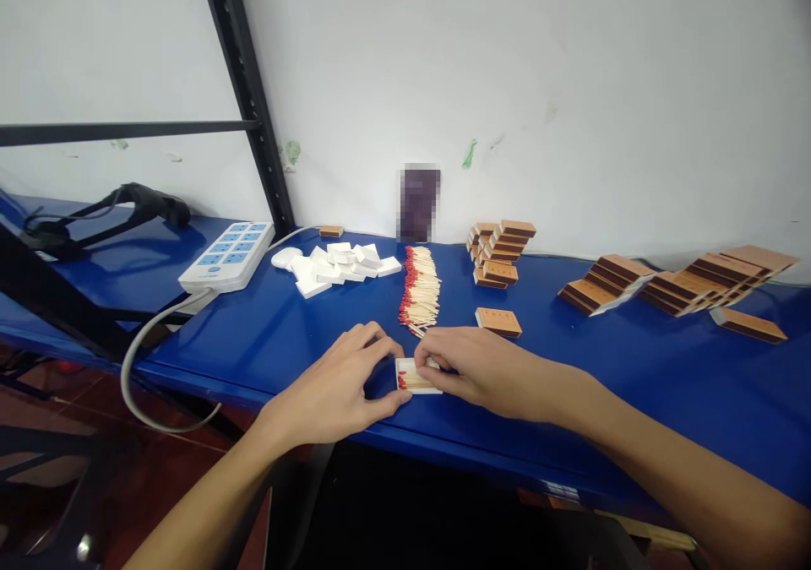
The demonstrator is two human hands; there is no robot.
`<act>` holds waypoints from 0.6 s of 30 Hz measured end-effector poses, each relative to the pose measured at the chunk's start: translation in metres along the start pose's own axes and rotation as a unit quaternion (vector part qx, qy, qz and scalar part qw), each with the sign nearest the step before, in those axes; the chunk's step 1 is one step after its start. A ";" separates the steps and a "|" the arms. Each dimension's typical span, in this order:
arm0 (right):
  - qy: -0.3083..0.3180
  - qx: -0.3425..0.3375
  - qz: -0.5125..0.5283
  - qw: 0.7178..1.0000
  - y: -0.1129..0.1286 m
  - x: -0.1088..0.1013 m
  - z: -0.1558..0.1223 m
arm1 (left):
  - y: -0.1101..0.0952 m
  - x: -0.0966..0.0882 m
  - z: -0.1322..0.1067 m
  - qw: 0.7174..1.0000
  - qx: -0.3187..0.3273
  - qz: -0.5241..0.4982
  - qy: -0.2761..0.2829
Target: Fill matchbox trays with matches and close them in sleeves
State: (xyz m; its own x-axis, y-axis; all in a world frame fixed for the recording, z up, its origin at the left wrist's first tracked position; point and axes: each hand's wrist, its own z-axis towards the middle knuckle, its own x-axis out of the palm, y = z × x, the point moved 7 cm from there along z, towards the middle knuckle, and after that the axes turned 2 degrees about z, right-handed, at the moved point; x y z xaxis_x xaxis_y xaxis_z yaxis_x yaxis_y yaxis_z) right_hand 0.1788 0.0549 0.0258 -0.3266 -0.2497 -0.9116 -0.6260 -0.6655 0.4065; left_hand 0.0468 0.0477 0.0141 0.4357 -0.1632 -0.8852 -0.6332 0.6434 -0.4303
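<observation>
A small white matchbox tray (428, 390) lies near the front edge of the blue table, with red-headed matches (411, 381) inside. My left hand (335, 384) grips the tray's left end between thumb and fingers. Over the right part of the tray, my right hand (472, 371) is closed in a pinch on matches; its fingers partly hide them. Just behind the tray is a long row of loose matches (421, 287), most heads pointing left. An orange-brown matchbox cover (498, 323) rests behind my right hand.
White trays (342, 263) are heaped at the back left, beside a power strip (228, 253) with a grey cable (130, 376). Matchbox covers (500, 253) are stacked at the back; more covers (703, 283) lean in rows at right. A black shelf post (247, 89) rises at left.
</observation>
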 end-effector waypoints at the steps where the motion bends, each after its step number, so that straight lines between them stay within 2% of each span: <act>1: -0.007 0.006 -0.002 1.000 -0.001 -0.004 0.000 | 0.000 0.000 0.000 1.000 -0.002 0.000 0.001; 6: -0.093 0.100 -0.063 0.989 -0.025 -0.025 -0.001 | 0.000 0.000 -0.001 1.000 0.003 0.000 -0.004; 11: -0.087 0.143 -0.086 0.982 -0.041 -0.010 0.005 | 0.000 0.000 -0.001 1.000 0.007 -0.005 -0.004; 18: -0.063 0.136 -0.084 0.985 -0.036 -0.001 0.012 | 0.001 0.000 -0.001 1.000 0.006 -0.002 0.005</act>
State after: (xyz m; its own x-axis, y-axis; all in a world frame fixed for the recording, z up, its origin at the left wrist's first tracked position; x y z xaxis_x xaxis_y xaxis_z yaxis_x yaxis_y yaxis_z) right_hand 0.1932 0.0876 0.0125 -0.2775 -0.0510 -0.9594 -0.8398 -0.4722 0.2680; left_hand 0.0460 0.0473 0.0132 0.4322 -0.1736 -0.8849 -0.6236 0.6513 -0.4324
